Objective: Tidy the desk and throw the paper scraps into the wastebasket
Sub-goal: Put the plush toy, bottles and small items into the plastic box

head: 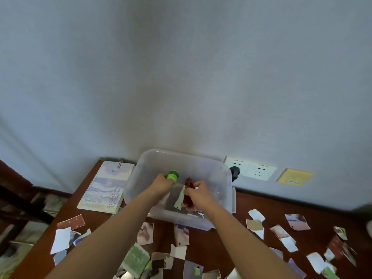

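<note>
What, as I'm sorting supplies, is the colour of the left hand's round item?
The round item is green; head view.

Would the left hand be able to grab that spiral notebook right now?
Probably not at once: the left hand grips a green roll at the clear bin. The spiral notebook lies uncovered beside the bin, so the way is otherwise free.

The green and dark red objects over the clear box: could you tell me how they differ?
The green object is round and stubby, gripped by the left hand; the dark red object is long and narrow, gripped by the right hand. Both are over the clear box.
</note>
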`<move>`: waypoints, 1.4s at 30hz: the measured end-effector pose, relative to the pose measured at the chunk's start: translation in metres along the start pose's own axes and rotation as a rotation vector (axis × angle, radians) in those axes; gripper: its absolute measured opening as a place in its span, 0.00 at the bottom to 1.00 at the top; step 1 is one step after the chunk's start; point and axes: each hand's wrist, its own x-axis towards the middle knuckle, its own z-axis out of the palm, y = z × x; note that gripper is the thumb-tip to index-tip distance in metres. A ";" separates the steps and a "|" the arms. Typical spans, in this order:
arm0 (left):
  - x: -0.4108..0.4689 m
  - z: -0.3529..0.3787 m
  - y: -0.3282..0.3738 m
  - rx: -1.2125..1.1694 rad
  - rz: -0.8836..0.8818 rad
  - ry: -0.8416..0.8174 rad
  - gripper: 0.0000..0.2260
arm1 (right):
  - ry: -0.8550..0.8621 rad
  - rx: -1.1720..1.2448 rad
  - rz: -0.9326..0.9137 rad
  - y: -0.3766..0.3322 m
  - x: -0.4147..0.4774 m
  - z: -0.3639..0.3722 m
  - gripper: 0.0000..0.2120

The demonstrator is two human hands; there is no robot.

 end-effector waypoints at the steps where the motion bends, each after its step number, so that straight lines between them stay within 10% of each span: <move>1: 0.008 -0.002 -0.003 0.021 -0.011 0.003 0.12 | -0.005 -0.008 0.017 0.002 0.009 0.005 0.13; 13: 0.063 0.003 -0.020 0.240 -0.172 -0.024 0.19 | -0.047 -0.349 0.009 0.012 0.076 0.040 0.25; 19: 0.069 0.014 -0.020 0.318 -0.119 0.002 0.16 | -0.025 -0.505 -0.068 0.018 0.086 0.036 0.08; 26: 0.051 0.013 -0.016 0.200 0.024 0.056 0.11 | -0.139 -0.441 -0.097 0.001 0.052 0.013 0.13; 42: -0.151 0.043 -0.015 -0.165 0.443 0.189 0.09 | 0.311 -0.093 -0.494 0.036 -0.122 -0.047 0.10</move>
